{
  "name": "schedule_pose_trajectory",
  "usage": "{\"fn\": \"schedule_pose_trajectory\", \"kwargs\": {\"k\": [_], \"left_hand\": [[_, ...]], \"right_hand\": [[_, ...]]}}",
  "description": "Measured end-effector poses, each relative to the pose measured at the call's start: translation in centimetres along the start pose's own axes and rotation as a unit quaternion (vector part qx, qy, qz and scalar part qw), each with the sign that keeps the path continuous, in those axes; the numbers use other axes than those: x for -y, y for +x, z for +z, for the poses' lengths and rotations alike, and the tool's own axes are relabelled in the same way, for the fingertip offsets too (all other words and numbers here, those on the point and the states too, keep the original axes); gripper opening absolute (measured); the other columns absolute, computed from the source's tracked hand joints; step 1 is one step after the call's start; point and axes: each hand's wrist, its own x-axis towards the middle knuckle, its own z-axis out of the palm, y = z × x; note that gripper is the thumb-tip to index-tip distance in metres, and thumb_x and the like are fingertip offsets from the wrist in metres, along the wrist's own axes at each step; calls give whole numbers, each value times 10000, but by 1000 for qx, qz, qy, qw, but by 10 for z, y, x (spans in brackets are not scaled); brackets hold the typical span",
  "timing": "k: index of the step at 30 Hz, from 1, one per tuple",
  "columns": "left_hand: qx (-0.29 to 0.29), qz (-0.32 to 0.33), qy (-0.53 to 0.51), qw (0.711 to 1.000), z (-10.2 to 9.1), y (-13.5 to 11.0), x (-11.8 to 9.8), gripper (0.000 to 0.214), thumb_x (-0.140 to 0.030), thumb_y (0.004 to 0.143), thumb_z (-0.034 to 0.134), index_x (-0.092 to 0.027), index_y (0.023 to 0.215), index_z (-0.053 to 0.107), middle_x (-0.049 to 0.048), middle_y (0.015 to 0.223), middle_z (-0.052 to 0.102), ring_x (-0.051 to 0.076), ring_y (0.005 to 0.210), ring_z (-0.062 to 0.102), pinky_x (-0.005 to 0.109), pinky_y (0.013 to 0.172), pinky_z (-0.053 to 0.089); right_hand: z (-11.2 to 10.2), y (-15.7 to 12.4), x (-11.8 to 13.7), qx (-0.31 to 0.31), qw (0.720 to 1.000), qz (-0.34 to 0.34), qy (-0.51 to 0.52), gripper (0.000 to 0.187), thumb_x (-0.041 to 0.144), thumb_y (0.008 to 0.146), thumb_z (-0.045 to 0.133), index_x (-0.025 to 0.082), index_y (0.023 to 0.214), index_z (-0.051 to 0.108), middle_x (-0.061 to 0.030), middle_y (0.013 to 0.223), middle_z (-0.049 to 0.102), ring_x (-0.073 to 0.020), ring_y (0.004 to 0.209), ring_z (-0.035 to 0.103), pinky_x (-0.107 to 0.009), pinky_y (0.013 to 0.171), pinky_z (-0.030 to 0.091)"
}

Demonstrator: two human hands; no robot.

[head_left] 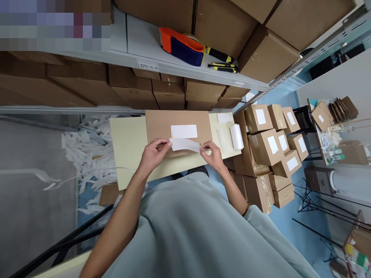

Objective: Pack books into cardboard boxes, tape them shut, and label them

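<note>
Between my two hands stretches a white paper strip, likely a label, slightly bowed. My left hand pinches its left end between thumb and fingers. At the other end, my right hand pinches the right corner. Beneath it lies a flat brown cardboard piece on a pale yellow board. Another white label is on the cardboard, just beyond the strip. To the right on the board rests a roll of white labels, with a single white label behind it.
A shelf overhead holds cartons, an orange and blue tape dispenser and yellow-black cutters. Several labelled boxes are stacked at right. White paper scraps pile up at left, near a black metal rail.
</note>
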Motion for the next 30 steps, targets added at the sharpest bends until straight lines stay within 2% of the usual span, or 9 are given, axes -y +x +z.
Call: {"fn": "schedule_pose_trajectory", "kwargs": {"k": [6, 12, 16, 22, 30], "left_hand": [[9, 2, 38, 999, 1, 39, 3, 301, -517, 828, 752, -228, 911, 737, 113, 1147, 779, 283, 1068, 739, 400, 1085, 589], [0, 6, 84, 996, 11, 75, 9, 214, -415, 869, 688, -207, 907, 724, 114, 1132, 780, 267, 1068, 708, 387, 1076, 542], [-5, -14, 73, 997, 12, 84, 17, 201, -404, 865, 698, -207, 897, 726, 94, 1081, 788, 249, 1014, 689, 355, 1032, 533], [-9, -39, 33, 999, 11, 91, 24, 245, -426, 871, 751, -189, 928, 755, 82, 1051, 808, 233, 965, 687, 325, 957, 544], [-6, -9, 79, 997, 16, 101, 43, 233, -388, 898, 714, -171, 942, 785, 74, 1027, 804, 217, 902, 684, 331, 912, 556]], "right_hand": [[15, 53, -47, 15, 996, 57, 66, 342, 571, 1002, 653, 247, 897, 684, -59, 1001, 748, -208, 978, 728, -379, 987, 614], [36, 95, -87, 18, 991, 104, 87, 396, 616, 944, 740, 233, 862, 690, -88, 1065, 706, -221, 1008, 690, -383, 965, 597], [47, 105, -104, 23, 990, 113, 81, 369, 594, 946, 748, 233, 889, 695, -88, 1078, 713, -220, 1007, 671, -373, 969, 574], [57, 117, -120, 20, 991, 112, 70, 331, 554, 959, 717, 227, 913, 689, -67, 1020, 712, -197, 890, 624, -369, 943, 554], [52, 119, -132, 68, 989, 106, 78, 317, 537, 959, 691, 233, 883, 647, -46, 996, 692, -192, 867, 600, -358, 893, 534]]}}
